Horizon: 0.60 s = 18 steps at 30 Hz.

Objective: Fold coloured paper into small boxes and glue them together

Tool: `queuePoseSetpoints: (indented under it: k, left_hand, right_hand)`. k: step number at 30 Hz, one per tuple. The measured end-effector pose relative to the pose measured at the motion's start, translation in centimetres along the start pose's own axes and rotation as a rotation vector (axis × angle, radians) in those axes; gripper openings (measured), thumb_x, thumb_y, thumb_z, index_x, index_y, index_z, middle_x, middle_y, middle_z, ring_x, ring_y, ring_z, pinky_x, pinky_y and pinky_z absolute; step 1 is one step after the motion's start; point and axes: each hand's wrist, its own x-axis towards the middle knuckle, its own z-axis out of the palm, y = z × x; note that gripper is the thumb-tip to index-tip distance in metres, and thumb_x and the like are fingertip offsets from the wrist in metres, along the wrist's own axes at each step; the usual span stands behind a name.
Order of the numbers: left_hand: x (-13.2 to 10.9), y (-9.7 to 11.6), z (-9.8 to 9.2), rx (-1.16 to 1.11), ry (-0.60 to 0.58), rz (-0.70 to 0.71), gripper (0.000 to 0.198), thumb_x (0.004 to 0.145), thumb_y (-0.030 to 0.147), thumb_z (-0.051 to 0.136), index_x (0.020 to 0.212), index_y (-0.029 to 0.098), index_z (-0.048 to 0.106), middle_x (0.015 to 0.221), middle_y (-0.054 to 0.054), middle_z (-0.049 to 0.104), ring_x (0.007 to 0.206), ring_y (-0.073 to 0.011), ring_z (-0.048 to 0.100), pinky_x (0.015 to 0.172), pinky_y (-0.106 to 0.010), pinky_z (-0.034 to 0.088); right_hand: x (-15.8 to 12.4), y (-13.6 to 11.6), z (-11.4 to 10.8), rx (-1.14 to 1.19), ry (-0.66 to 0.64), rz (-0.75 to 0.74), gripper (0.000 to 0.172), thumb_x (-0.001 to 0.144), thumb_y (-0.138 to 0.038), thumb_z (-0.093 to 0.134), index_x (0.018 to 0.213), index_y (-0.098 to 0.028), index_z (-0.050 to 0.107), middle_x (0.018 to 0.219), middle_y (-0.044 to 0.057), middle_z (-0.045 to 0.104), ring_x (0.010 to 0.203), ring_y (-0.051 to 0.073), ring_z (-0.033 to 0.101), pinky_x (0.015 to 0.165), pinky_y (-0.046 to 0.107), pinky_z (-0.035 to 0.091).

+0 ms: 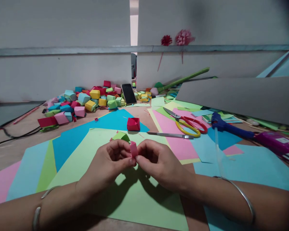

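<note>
My left hand and my right hand meet over a light green paper sheet. Both pinch a small folded pink paper piece between thumbs and fingertips. Just beyond my left fingers lies a small folded green paper piece. A red folded paper box sits farther back on a blue sheet. Each wrist wears a thin metal bangle.
Scissors with red and yellow handles lie on a pink sheet, with a blade beside them. A blue glue gun is at the right. A heap of coloured paper boxes and a leaning phone stand at the back. Grey partitions close the desk.
</note>
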Motion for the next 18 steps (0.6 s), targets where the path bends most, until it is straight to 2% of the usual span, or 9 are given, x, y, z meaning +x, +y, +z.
queuePoseSetpoints:
  k: [5,10,14,18]
  left_hand:
    - [-0.19,0.01,0.04,-0.047,-0.062,-0.034,0.019,0.068,0.024,0.084,0.077,0.016,0.069,0.068,0.0,0.067,0.063,-0.0115,0.061,0.059,-0.021,0.046]
    - [-0.42,-0.05,0.1,-0.101,-0.054,-0.092,0.018,0.066,0.024,0.085,0.073,0.017,0.07,0.065,-0.001,0.068,0.06,-0.0131,0.061,0.058,-0.024,0.046]
    - [-0.52,-0.1,0.34,-0.135,-0.027,-0.105,0.019,0.068,0.025,0.084,0.075,0.018,0.068,0.062,0.001,0.064,0.057,-0.0115,0.057,0.055,-0.023,0.044]
    - [-0.62,-0.12,0.49,-0.13,-0.06,-0.1,0.018,0.069,0.022,0.082,0.072,0.019,0.065,0.064,0.001,0.064,0.061,-0.0127,0.058,0.057,-0.023,0.045]
  right_hand:
    - [0.22,0.22,-0.59,-0.045,0.003,0.017,0.006,0.076,-0.02,0.065,0.072,-0.016,0.062,0.067,-0.002,0.061,0.062,0.01,0.051,0.055,0.023,0.041]
    - [0.2,0.16,-0.47,0.042,0.007,0.047,0.004,0.074,-0.019,0.065,0.071,-0.016,0.063,0.068,-0.001,0.061,0.064,0.011,0.055,0.058,0.024,0.043]
    - [0.22,-0.08,-0.31,0.143,-0.011,0.049,0.006,0.072,-0.017,0.064,0.077,-0.018,0.062,0.066,-0.003,0.059,0.061,0.01,0.053,0.056,0.024,0.04]
    - [0.23,-0.38,-0.26,0.24,0.01,0.05,0.007,0.065,-0.011,0.064,0.066,-0.018,0.063,0.063,-0.005,0.058,0.06,0.008,0.05,0.056,0.022,0.038]
